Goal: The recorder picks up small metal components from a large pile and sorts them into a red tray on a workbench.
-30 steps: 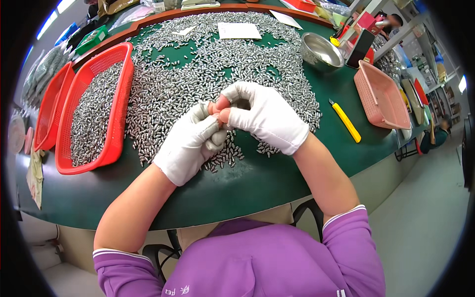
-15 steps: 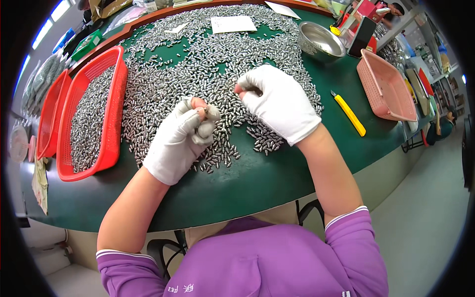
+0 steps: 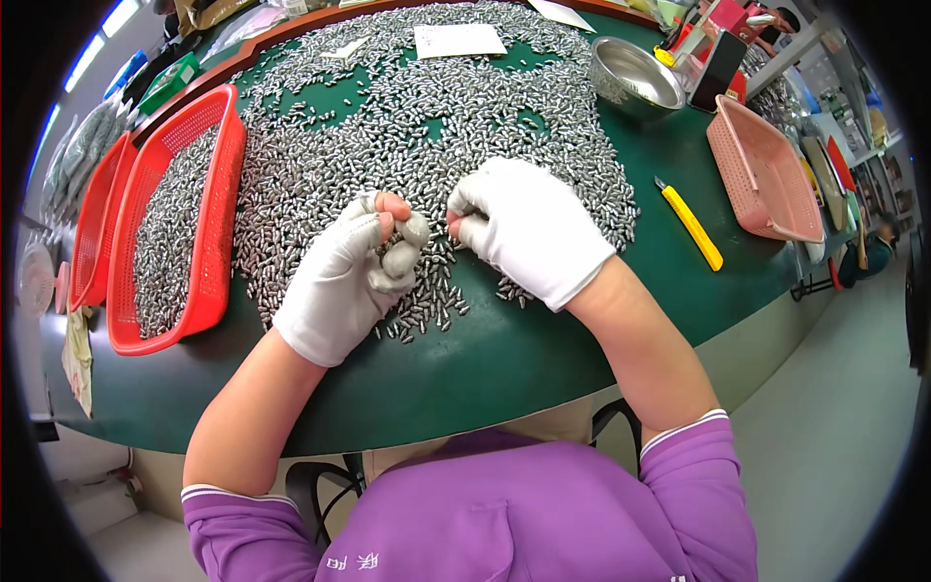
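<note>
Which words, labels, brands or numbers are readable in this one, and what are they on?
Purple shirt: small white characters; I don't copy wording.
White card on the metal pieces: any marks too faint to read.
Green box: pale label, too small to read.

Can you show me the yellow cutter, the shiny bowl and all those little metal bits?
Yellow cutter [image 3: 692, 229]: head view, middle of its handle.
Shiny bowl [image 3: 640, 74]: head view, on its inside.
Little metal bits [image 3: 407, 145]: head view, middle of the spread.
</note>
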A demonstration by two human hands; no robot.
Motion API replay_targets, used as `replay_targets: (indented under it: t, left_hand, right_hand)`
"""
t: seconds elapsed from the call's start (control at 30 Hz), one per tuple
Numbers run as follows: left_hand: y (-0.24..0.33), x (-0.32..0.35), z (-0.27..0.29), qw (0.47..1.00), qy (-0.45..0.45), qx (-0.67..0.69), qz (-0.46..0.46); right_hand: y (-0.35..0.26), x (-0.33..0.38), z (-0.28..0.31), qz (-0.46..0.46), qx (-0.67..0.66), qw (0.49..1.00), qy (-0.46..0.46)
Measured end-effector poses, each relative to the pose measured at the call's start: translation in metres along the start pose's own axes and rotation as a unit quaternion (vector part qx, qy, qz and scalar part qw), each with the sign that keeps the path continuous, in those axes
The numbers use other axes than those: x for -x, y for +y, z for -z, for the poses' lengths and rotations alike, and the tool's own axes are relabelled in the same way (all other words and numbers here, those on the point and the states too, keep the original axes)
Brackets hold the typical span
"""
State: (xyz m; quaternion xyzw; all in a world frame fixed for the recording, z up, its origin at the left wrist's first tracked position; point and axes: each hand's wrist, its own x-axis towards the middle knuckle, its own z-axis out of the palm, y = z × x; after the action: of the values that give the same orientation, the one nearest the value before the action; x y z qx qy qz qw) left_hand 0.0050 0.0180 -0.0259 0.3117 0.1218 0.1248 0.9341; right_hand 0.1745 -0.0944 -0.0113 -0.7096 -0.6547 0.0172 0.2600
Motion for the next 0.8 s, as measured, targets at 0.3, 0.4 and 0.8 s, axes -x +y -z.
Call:
replay_targets:
  t: [0.3,0.4,0.8]
  left_hand:
    - [0.001,0.003,-0.020,0.989,-0.005,-0.141,0.049]
    - [0.001,0.005,-0.016,0.990,0.009,-0.131,0.046]
    - [-0.004,0.006,-0.019,0.981,0.062,-0.186,0.009]
  right_hand:
    - [-0.013,-0.005,0.007,0.009,-0.306,0.952,0.023]
    - [-0.015,-0.007,0.009,0.014,-0.320,0.947,0.008]
    - [-0.019,-0.008,0.016,-0.151,-0.430,0.887,-0.072]
